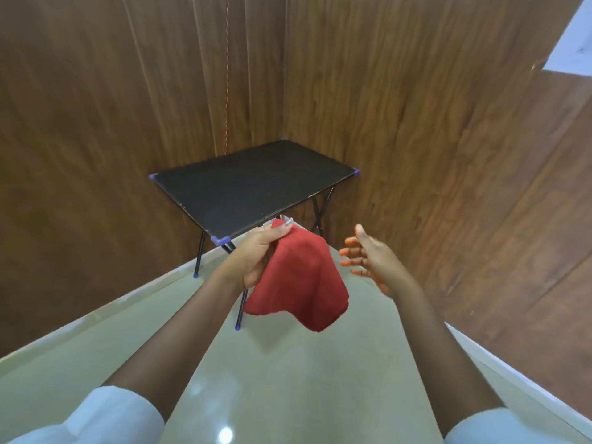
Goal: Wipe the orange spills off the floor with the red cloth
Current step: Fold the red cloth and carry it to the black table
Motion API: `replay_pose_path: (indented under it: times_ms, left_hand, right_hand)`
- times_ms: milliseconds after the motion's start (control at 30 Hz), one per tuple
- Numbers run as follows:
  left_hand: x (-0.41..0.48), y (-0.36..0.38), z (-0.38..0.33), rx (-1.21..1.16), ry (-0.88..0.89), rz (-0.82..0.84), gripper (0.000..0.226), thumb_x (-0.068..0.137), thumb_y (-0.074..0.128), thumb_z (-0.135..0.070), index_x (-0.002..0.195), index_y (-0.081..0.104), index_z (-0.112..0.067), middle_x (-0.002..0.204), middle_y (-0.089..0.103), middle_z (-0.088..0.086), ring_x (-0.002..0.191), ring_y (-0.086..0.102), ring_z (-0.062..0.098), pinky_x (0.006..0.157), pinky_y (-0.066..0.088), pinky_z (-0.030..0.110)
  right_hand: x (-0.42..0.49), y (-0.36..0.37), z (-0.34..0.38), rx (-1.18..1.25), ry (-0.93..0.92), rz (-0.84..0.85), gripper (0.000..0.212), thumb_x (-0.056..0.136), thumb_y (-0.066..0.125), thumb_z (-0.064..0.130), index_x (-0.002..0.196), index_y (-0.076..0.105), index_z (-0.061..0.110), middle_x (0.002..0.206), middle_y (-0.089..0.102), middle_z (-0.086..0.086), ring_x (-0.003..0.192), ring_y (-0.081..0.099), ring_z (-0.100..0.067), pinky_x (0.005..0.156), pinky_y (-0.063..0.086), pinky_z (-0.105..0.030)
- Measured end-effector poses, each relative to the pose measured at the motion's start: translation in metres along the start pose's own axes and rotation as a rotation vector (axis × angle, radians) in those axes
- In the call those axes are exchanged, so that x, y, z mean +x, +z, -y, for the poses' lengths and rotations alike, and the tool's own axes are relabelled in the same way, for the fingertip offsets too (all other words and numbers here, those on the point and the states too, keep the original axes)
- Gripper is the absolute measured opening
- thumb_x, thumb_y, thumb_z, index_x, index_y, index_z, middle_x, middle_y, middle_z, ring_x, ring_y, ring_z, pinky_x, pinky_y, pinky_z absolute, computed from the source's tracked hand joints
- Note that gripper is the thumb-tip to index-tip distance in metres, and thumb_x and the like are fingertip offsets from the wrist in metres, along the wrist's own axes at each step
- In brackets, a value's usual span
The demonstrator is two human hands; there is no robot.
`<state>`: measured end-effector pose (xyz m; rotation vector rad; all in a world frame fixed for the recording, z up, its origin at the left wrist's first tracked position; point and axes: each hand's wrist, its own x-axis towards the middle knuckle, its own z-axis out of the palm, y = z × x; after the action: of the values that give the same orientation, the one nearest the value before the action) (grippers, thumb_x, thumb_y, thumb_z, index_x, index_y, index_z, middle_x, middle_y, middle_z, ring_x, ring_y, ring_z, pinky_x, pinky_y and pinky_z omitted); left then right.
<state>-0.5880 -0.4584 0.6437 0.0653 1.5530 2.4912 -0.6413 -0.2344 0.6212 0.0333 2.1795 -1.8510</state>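
Red cloth [301, 280] hangs from the left hand [256, 254], pinched near its top between the thumb and the curled fingers. The rest droops loose in the air above the floor [288, 373] and touches nothing else. The right hand [374, 261] holds nothing. Its fingers are spread and nearly straight, thumb raised, palm turned toward the cloth, near it but apart. Its fingertips [349, 241] are stained orange.

Behind the hands a black table [253, 184] stands in the corner of two wood-panelled walls [448, 139]. It has blue caps at its corners and on the feet of its thin black legs. The left hand and the cloth cover part of the table's near edge and part of one leg. A small pale thing shows just past the left thumb, under the table edge; what it is cannot be told. A thin red cord [226, 75] runs down the left wall to behind the table. The floor is pale and glossy, with a spot of glare near the bottom.

Both arms reach forward from white sleeves [112, 418] and angle slightly inward. The hands are at about the same height, in front of the table.
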Motion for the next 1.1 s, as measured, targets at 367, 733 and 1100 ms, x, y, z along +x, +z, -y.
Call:
replay_pose_path:
  times_ms: [367,733,1100]
  left_hand:
    - [0.097,-0.001,0.0,-0.412,-0.005,-0.221,0.032,0.091,0.054,-0.024,0.067,0.069,-0.009,0.06,0.067,0.004,0.058,0.068,0.015,0.06,0.058,0.031]
    - [0.141,-0.042,-0.016,-0.412,0.022,-0.283,0.012,0.08,0.06,-0.022,0.074,0.063,-0.011,0.057,0.064,0.002,0.053,0.064,0.012,0.062,0.058,0.026]
    - [0.172,-0.119,-0.063,-0.322,0.007,-0.199,0.021,0.084,0.056,-0.024,0.076,0.07,-0.011,0.064,0.07,0.004,0.06,0.069,0.014,0.064,0.059,0.027]
  right_hand:
    - [0.082,-0.021,-0.027,0.511,0.144,0.375,0.05,0.081,0.048,0.063,0.105,0.071,0.026,0.103,0.071,0.0,0.104,0.062,-0.017,0.088,0.044,-0.041]
    - [0.164,-0.005,0.028,0.342,0.249,0.449,0.038,0.084,0.06,0.041,0.105,0.063,0.01,0.091,0.073,-0.008,0.086,0.067,-0.021,0.082,0.051,-0.033]
    - [0.221,0.063,0.057,0.39,0.318,0.431,0.038,0.081,0.055,0.054,0.092,0.069,0.02,0.083,0.071,0.003,0.091,0.06,-0.016,0.086,0.039,-0.039]
